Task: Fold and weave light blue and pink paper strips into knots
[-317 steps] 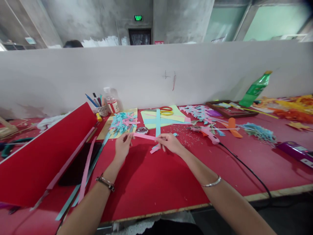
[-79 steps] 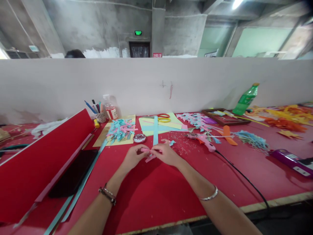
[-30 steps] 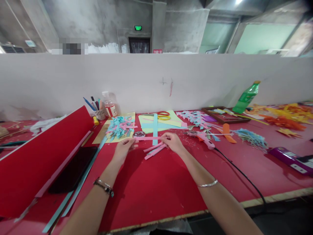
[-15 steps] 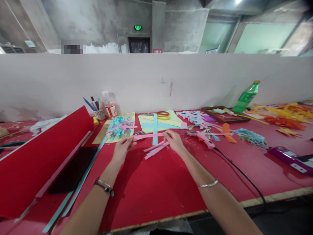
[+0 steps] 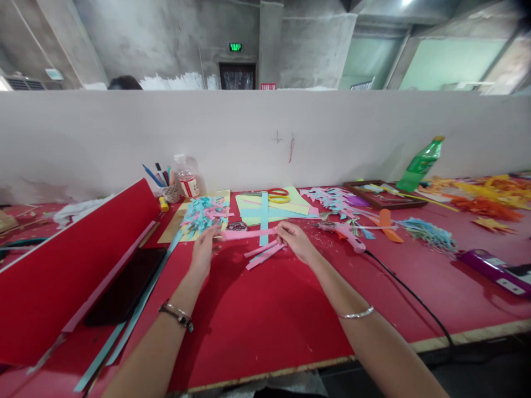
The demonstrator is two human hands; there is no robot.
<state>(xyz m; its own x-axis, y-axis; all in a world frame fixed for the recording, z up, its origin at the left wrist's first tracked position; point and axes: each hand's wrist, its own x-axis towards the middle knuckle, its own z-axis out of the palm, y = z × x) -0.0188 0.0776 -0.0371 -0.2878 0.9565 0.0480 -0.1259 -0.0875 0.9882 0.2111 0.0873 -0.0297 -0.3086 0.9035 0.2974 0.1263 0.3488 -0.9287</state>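
A pink paper strip (image 5: 248, 235) stretches level between my two hands above the red table. My right hand (image 5: 293, 239) pinches its right end, and more pink strips with a light blue one (image 5: 265, 256) hang out below those fingers. My left hand (image 5: 203, 250) is closed around the strip's left end, its fingertips somewhat blurred. Behind the held strip lies an upright light blue strip (image 5: 264, 213). A round dark-patterned roll (image 5: 237, 226) rests just beyond my left fingers.
Scissors (image 5: 279, 195) lie on coloured paper sheets (image 5: 244, 213). Left are a fringed paper heap (image 5: 203, 214), a phone (image 5: 124, 287) and a red board (image 5: 83, 265). Right are a pink glue gun (image 5: 346, 235) with its cord, a green bottle (image 5: 421, 166) and a purple power strip (image 5: 493, 271).
My left hand has shifted slightly left and turned, its fingers lifting a little. The pink strip looks broader near its left end. My right hand stays nearly in place.
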